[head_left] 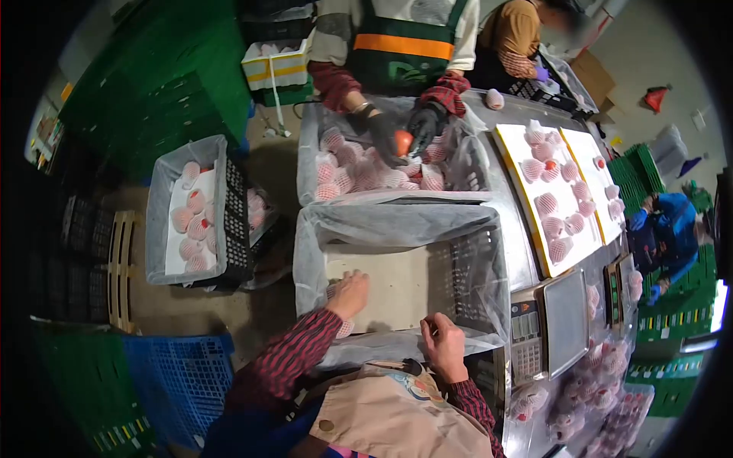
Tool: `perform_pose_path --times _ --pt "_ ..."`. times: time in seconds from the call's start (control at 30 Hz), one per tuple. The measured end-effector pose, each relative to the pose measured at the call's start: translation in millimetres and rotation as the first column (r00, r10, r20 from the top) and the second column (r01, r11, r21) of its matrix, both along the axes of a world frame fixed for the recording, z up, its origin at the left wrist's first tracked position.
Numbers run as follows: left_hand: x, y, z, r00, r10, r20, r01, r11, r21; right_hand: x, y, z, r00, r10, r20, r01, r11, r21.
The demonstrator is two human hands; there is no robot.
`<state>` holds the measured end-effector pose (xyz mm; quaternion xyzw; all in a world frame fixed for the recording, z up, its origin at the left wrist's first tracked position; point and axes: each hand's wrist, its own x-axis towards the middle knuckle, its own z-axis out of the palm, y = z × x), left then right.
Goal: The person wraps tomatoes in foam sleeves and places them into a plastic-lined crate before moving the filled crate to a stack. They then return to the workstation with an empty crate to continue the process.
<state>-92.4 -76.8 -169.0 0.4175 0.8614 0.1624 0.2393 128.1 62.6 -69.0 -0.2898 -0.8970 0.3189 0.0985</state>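
Two hands work at the near lined crate: the left hand reaches inside it, fingers curled over a netted fruit against the near-left wall, while the right hand pinches the liner at the near rim, keeping it spread.
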Motion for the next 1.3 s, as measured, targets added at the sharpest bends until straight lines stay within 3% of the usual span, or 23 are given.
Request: perform_pose_path --times 0.03,0.1,0.17,0.27,0.37,0.4,0.43,0.47,0.5,0.53,0.57,0.6,0.63,0.67,0.77,0.9,0.97,1.1,1.17,1.2,1.27,1.3 --pt "-6 6 -20 0.999 0.005 -0.037 -0.012 0.984 -0.179 1 0 1 1.000 -0.019 -0.004 0.019 1.000 0.003" --pt "-5 3 -62 0.994 0.080 -0.074 -0.102 0.921 -0.376 2 1 2 0.999 -0.030 -0.017 0.030 1.000 0.002" --pt "3 -14 -97 0.994 0.034 -0.104 -0.071 0.928 -0.366 3 3 0 0.999 -0.037 -0.028 0.038 0.999 0.010" --pt "-3 -9 -93 0.994 -0.055 -0.099 0.010 0.914 -0.406 5 2 -1 0.997 -0.060 -0.042 0.060 0.998 -0.008" --pt "-10 7 -68 0.999 -0.024 -0.030 0.010 0.923 -0.385 5 4 3 0.995 -0.082 -0.063 0.080 0.996 -0.046" --pt "-10 16 -59 0.961 0.184 0.206 -0.138 0.966 -0.220 6 5 5 0.993 -0.092 -0.073 0.086 0.993 -0.084" --pt "-10 26 -40 0.829 0.325 0.456 -0.318 0.943 -0.094 5 7 6 0.991 -0.112 -0.076 0.105 0.990 -0.090" --pt "-10 34 -15 0.839 0.307 0.450 -0.295 0.950 -0.098 4 10 8 0.983 -0.168 -0.078 0.145 0.961 -0.237" --pt "-9 42 13 0.482 0.317 0.817 -0.396 0.910 -0.120 3 13 10 0.972 -0.224 -0.076 0.180 0.908 -0.377" --pt "-6 47 34 -0.001 0.226 0.974 -0.469 0.860 -0.200 1 15 15 0.966 -0.245 -0.078 0.199 0.904 -0.379" --pt "-1 48 46 0.005 0.224 0.975 -0.457 0.867 -0.197 -5 16 22 0.943 -0.255 -0.214 0.147 0.896 -0.419" --pt "3 47 56 -0.163 0.102 0.981 -0.441 0.883 -0.165 -12 16 30 0.900 -0.263 -0.347 0.086 0.889 -0.450" --pt "5 44 65 -0.325 -0.018 0.945 -0.431 0.893 -0.131 -18 16 41 0.896 -0.272 -0.352 0.092 0.888 -0.452" --pt "10 42 73 -0.320 -0.014 0.947 -0.426 0.895 -0.131 -25 14 54 0.879 -0.237 -0.414 0.033 0.896 -0.443" --pt "24 40 93 -0.461 -0.124 0.879 -0.402 0.912 -0.082 -34 8 59 0.848 -0.189 -0.495 -0.040 0.909 -0.415" --pt "40 39 119 -0.379 -0.130 0.916 -0.537 0.837 -0.104 -43 5 61 0.818 -0.194 -0.541 0.032 0.955 -0.294" --pt "45 36 122 -0.257 -0.118 0.959 -0.627 0.776 -0.073 -46 1 64 0.822 -0.215 -0.528 0.055 0.952 -0.302" --pt "56 31 142 -0.207 -0.224 0.952 -0.647 0.761 0.038 -46 1 67 0.835 -0.229 -0.500 0.090 0.954 -0.286" --pt "62 26 143 -0.075 -0.167 0.983 -0.690 0.720 0.070 -46 -1 74 0.810 -0.209 -0.547 0.081 0.965 -0.249" --pt "59 25 143 -0.077 -0.169 0.983 -0.694 0.717 0.069 -46 -3 78 0.784 -0.187 -0.593 0.071 0.974 -0.214" --pt "48 23 146 -0.225 -0.254 0.941 -0.637 0.769 0.055 -48 -8 82 0.795 -0.146 -0.589 0.069 0.986 -0.151" --pt "47 24 148 -0.225 -0.257 0.940 -0.640 0.766 0.056 -48 -9 83 0.803 -0.113 -0.586 0.075 0.993 -0.089"
